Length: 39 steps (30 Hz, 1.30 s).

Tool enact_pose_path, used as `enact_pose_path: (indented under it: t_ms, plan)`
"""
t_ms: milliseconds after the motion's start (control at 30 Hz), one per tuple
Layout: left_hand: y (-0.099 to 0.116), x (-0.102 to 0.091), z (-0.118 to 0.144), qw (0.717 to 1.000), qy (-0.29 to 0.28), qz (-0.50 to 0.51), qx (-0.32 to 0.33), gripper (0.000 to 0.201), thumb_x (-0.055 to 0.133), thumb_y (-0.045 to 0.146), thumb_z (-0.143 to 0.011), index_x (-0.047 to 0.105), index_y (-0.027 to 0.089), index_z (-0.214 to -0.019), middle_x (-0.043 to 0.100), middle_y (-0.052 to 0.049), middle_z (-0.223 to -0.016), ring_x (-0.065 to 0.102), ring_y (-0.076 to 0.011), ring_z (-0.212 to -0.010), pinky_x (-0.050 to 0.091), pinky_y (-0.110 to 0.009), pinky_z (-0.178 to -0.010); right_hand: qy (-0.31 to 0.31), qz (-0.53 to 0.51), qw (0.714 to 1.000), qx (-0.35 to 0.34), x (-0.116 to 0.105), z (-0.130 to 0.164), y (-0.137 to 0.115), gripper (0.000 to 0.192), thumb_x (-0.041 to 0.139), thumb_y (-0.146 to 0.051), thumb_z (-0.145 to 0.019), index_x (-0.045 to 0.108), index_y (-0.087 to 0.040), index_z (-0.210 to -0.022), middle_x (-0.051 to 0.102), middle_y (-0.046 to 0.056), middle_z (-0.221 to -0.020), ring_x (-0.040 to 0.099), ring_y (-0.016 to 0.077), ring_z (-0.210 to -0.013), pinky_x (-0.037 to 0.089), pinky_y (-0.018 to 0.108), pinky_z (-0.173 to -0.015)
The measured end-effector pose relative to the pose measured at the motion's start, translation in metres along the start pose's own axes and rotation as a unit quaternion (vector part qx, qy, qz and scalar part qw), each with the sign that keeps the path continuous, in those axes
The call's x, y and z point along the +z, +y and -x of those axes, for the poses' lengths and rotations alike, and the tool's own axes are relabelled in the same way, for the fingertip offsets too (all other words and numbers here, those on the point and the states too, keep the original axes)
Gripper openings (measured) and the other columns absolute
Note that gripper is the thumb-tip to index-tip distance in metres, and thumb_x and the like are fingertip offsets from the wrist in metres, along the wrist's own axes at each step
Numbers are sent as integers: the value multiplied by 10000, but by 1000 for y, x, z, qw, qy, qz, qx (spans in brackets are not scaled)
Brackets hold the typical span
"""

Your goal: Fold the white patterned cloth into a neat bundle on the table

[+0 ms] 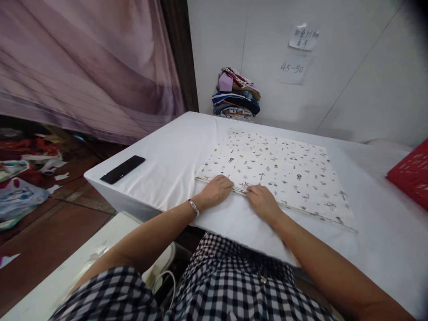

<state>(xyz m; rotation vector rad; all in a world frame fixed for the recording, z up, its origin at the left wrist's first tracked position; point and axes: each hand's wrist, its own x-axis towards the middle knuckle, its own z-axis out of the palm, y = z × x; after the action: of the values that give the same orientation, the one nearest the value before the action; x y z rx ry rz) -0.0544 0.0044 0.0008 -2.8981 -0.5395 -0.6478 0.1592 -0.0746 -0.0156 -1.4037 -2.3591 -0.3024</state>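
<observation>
Fingers of my left hand (216,189) and right hand (262,199) rest side by side on the near edge of the printed cloth (277,171), both pressed flat with the fingers together; neither grip looks closed around anything, they lie on top of the doubled hem, though I cannot tell whether my fingertips curl under it. The cloth is a pale square with small dark motifs, spread flat near the middle of the white counter (174,165), its near edge just back from the counter's near edge, right in front of me. To do this well, I judge I should keep both palms low and even, hold the layered edge flush so the layers do not creep apart, and smooth outward toward the corners instead of dragging the whole piece across the counter. My forearms reach forward from my checked shirt, elbows low, wrists nearly straight, a bracelet (193,207) on the left wrist. Further out, a black phone (122,169) lies near the counter's left corner, a stack of folded fabrics (236,94) sits at the far edge against the wall, and a red cloth (413,174) lies at the right edge.
</observation>
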Motion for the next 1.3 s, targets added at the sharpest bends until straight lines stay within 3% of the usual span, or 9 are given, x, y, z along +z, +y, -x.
enact_pose_path:
  t_ms: [300, 467, 567, 667, 767, 867, 1033, 1200, 1300]
  plan:
    - [-1, 5, 2, 999, 17, 28, -24, 217, 407, 149, -889, 617, 170, -838, 673, -42, -936, 586, -144, -868, 424, -351, -873, 8, -9, 1000, -4, 1, 1, -2, 239, 402, -61, -867, 621, -157, -873, 640, 86, -901, 514, 196, -798, 387, 314, -723]
    - [0, 4, -1, 998, -19, 18, -53, 189, 412, 139, -872, 584, 167, -799, 640, -35, -800, 577, -149, -790, 423, -323, -822, 4, -15, 1000, 5, 1, 0, -3, 246, 384, -40, -845, 598, -150, -895, 638, 82, -862, 522, 201, -780, 394, 315, -727]
    - [3, 3, -3, 997, -32, 3, -64, 165, 442, 131, -851, 576, 174, -937, 637, -37, -849, 572, -166, -834, 412, -331, -827, 5, -39, 999, 12, 2, 1, -2, 243, 395, -51, -840, 591, -150, -942, 644, 85, -887, 536, 208, -811, 402, 323, -745]
    - [5, 2, -6, 998, -34, -7, -51, 213, 449, 162, -867, 553, 180, -1052, 639, -48, -926, 564, -182, -879, 405, -340, -818, 17, -64, 998, 23, 4, 1, 0, 255, 391, -61, -843, 582, -155, -983, 645, 84, -910, 542, 210, -843, 409, 324, -763]
    - [7, 3, -9, 998, -45, -18, -28, 184, 408, 162, -892, 586, 174, -936, 632, -53, -869, 558, -179, -839, 401, -340, -794, 23, -82, 996, 35, 3, 2, 1, 254, 389, -68, -847, 580, -156, -989, 641, 80, -925, 542, 203, -844, 408, 318, -778]
    - [7, 6, -10, 999, -43, -13, -27, 194, 400, 156, -890, 594, 171, -884, 622, -54, -825, 554, -173, -813, 402, -337, -782, 0, -72, 997, 41, 1, 2, 0, 251, 400, -70, -848, 580, -152, -1004, 635, 79, -939, 532, 202, -854, 397, 313, -776]
    - [4, 8, -9, 999, -31, 9, -43, 174, 447, 182, -868, 591, 166, -965, 632, -40, -864, 559, -161, -826, 409, -312, -787, -45, 21, 998, 44, -1, -13, -11, 245, 434, -143, -890, 557, -142, -1102, 599, 108, -1041, 497, 226, -944, 364, 325, -774]
    - [5, 7, -9, 997, -49, 6, -62, 143, 461, 186, -854, 599, 160, -826, 622, -30, -801, 555, -152, -785, 415, -296, -771, -108, 71, 990, 60, 2, -36, -24, 153, 448, -181, -906, 597, -151, -892, 577, 89, -893, 497, 218, -837, 338, 323, -700]
    - [6, 4, -4, 995, -44, 17, -83, 142, 474, 187, -851, 604, 171, -908, 635, -30, -858, 564, -156, -839, 419, -299, -786, -115, 72, 989, 53, 6, -37, -24, 154, 446, -149, -901, 595, -150, -859, 566, 82, -868, 487, 208, -807, 325, 316, -681]
